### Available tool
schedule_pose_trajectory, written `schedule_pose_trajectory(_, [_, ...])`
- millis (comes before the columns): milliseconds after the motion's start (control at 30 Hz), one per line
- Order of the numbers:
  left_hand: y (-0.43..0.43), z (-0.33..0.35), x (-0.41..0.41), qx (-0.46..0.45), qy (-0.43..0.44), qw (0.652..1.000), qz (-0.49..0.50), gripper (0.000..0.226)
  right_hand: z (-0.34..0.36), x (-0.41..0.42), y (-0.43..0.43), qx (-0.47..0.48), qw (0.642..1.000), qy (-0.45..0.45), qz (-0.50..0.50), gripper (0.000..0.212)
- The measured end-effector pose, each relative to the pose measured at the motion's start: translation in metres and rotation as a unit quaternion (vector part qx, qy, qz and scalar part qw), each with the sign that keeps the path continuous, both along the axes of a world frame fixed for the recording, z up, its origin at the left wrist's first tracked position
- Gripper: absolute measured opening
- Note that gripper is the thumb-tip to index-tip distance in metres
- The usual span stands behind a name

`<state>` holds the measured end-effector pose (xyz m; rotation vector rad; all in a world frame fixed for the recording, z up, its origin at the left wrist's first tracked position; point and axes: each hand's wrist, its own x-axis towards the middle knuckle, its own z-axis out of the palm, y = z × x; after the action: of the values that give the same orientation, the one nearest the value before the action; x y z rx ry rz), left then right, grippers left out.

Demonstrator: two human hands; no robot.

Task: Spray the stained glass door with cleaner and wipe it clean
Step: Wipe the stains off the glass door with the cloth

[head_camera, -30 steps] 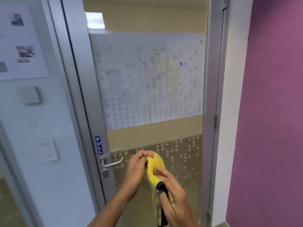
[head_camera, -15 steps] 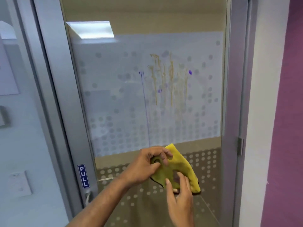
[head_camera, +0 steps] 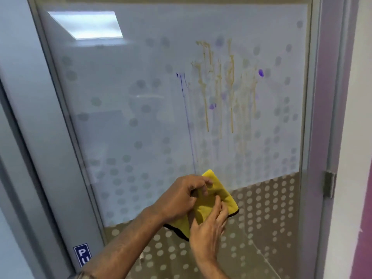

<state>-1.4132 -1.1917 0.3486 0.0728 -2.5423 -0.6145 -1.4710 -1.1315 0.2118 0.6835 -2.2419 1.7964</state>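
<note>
The door [head_camera: 141, 117] is glass, smooth and shiny, and a ceiling light [head_camera: 85, 25] shows in it like in a mirror. Most of the glass looks milky and frosted, with rows of clear round dots [head_camera: 261, 208] in it. Thin runny streaks [head_camera: 217, 83] of yellow-brown and purple sit wet-looking on the glass. The door frame [head_camera: 46, 117] is grey metal, smooth with a soft dull shine. The hinge [head_camera: 329, 184] is metal too. The cloth [head_camera: 213, 200] is soft, fuzzy and yellow with a dark stitched edge. The wall [head_camera: 362, 228] is painted, flat and not shiny. The little sign [head_camera: 83, 254] is a glossy blue sticker.
</note>
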Motion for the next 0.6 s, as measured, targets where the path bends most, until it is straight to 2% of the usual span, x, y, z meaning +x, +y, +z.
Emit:
schedule_pose_trajectory(100, [-0.019,-0.002,-0.002,-0.136,0.022,0.990,-0.024,0.038,-0.006,0.004,-0.017,0.023,0.999,0.009,-0.038,0.116])
schedule_pose_trajectory(200, [-0.027,0.000,0.005,-0.211,0.131,0.969,-0.007,0.027,-0.009,0.009,-0.030,0.029,0.997,0.052,-0.046,0.103])
schedule_pose_trajectory(267, [-0.030,0.009,0.011,-0.248,0.242,0.936,0.066,0.023,-0.009,0.009,-0.039,0.020,0.996,0.063,-0.059,0.101])
schedule_pose_trajectory(367, [-0.038,0.032,0.020,-0.265,0.360,0.866,0.226,0.034,-0.010,0.000,-0.049,-0.002,0.992,0.094,-0.079,0.097])
schedule_pose_trajectory(467, [-0.054,0.055,0.022,-0.268,0.374,0.831,0.314,0.047,-0.003,-0.015,-0.056,-0.011,0.987,0.127,-0.099,0.089])
schedule_pose_trajectory(600, [-0.065,0.070,0.014,-0.284,0.376,0.810,0.350,0.051,0.004,-0.027,-0.061,-0.030,0.978,0.169,-0.117,0.081])
